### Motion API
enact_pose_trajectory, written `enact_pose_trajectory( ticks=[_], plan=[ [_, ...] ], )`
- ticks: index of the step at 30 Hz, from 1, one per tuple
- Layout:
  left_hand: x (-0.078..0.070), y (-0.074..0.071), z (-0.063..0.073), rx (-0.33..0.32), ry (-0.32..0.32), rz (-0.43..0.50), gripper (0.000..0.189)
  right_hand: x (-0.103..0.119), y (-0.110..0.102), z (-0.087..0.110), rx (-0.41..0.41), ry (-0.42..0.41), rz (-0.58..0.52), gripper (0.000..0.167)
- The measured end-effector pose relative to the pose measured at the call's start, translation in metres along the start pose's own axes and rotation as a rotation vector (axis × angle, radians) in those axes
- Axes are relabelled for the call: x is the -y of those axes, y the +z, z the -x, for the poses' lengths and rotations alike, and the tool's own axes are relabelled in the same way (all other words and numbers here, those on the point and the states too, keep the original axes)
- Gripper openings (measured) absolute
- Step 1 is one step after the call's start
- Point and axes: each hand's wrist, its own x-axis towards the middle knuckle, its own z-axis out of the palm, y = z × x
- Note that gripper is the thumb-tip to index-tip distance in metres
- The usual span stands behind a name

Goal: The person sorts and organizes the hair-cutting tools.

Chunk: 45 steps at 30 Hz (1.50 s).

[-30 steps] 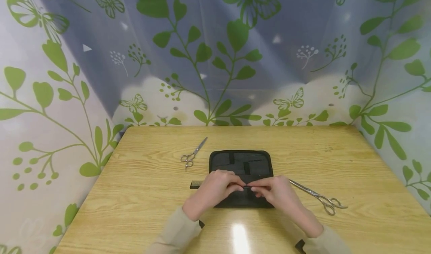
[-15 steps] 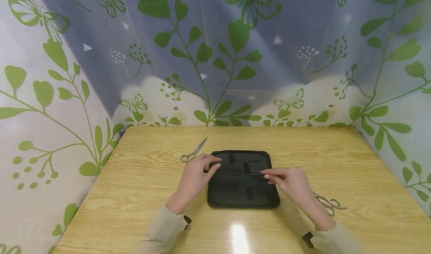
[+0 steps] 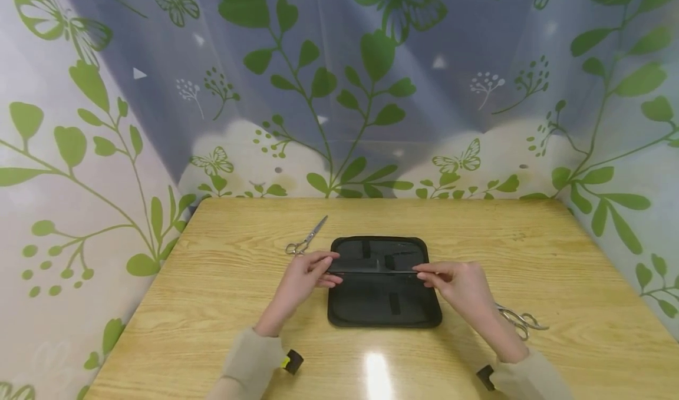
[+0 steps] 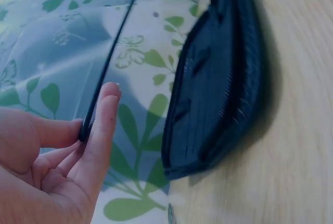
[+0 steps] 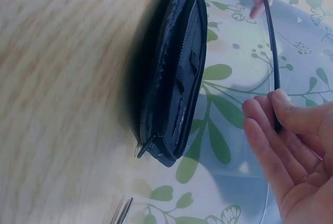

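A thin black strip (image 5: pixel 273 41) is held level over the open black zip case (image 3: pixel 366 306), running along the line of its fold; both wrist views show it raised clear of the case and touching no part of it. The left hand (image 3: pixel 301 277) pinches one end between thumb and fingers, over the case's left edge, and the right hand (image 3: pixel 460 279) has the other end pinched in the same way, over the case's right edge, with its fingertips laid nearly straight beneath. The strip should be very light, most likely plastic, and stiff enough to stay almost straight between two pinches, though it would probably flex a little if pushed at the middle. Its surface may be rather smooth, so a narrow fingertip hold could let it turn, but a thumb against a fingertip at each end ought to be plenty; there seems little need for force, and bending would be the likeliest way to harm it. In looks it is slender, evenly dark and faintly shiny along one side, matching the black of the case so closely that the two nearly merge from the head view. Seen almost edge-on, it may well be a comb, but I cannot make out any teeth for certain.
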Motion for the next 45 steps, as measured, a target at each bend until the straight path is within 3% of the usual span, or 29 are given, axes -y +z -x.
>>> enact_pose_trajectory(
  ticks=[3, 8, 17, 22, 26, 29, 36, 45],
  plan=[
    [-0.003, -0.003, 0.001, 0.013, -0.026, 0.069, 0.033, -0.001, 0.002, 0.000, 0.010, -0.006, 0.009, 0.015],
    [-0.006, -0.006, 0.002, 0.009, -0.013, 0.096, 0.032, -0.003, 0.002, 0.000, 0.069, -0.010, 0.020, 0.016],
    [-0.001, -0.014, 0.005, -0.057, -0.009, 0.099, 0.030, -0.011, -0.003, -0.002, 0.164, -0.007, 0.058, 0.041],
    [0.005, -0.030, 0.009, -0.122, -0.029, 0.107, 0.027, -0.019, -0.001, -0.001, 0.368, 0.003, 0.152, 0.062],
    [0.010, -0.043, 0.015, -0.132, -0.061, 0.090, 0.028, -0.024, 0.003, 0.000, 0.531, 0.018, 0.174, 0.077],
    [0.013, -0.051, 0.021, -0.120, -0.083, 0.069, 0.030, -0.024, 0.005, 0.002, 0.595, 0.026, 0.162, 0.082],
    [0.018, -0.059, 0.031, -0.097, -0.123, 0.015, 0.030, -0.023, 0.008, 0.006, 0.628, 0.054, 0.167, 0.086],
    [0.021, -0.057, 0.032, -0.053, -0.106, -0.018, 0.028, -0.022, 0.008, 0.006, 0.643, 0.047, 0.184, 0.086]
  ],
)
